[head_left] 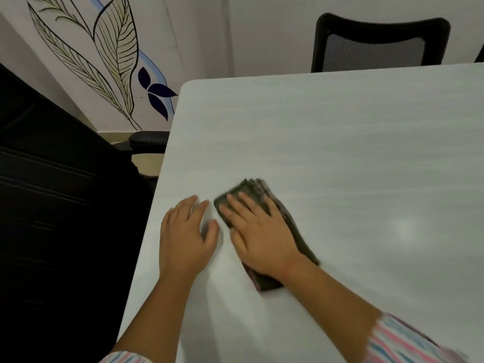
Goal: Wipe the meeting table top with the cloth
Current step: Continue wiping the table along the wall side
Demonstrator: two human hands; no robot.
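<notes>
Dark grey-green cloth [252, 191], folded into a thick pad, is lying flat on the pale, faintly grained worktop [340, 153] of the meeting table, near its edge at 9 o'clock. A person's right grip [259, 239], a bare hand, is pressing down on the cloth with palm flat and fingers straight and slightly spread, pointing toward 11 o'clock. No finger is curling round the fabric, whose blurred edges are showing past the fingertips at 12 o'clock and past the wrist at 5 o'clock. The left grip [183, 237] is resting flat and open on the bare surface just beside the cloth, at its 9 o'clock, holding nothing; whether it is touching the fabric is too blurred to tell. Striped sleeves [408, 341] in pink, blue and white are showing at 5 and 7 o'clock. A black mesh-backed chair [377, 45] is standing beyond the far edge at 1 o'clock. A dark chair [52, 205] with a padded armrest [149, 138] is filling the 9 o'clock side, and a leaf mural [104, 61] is covering the wall at 11 o'clock
</notes>
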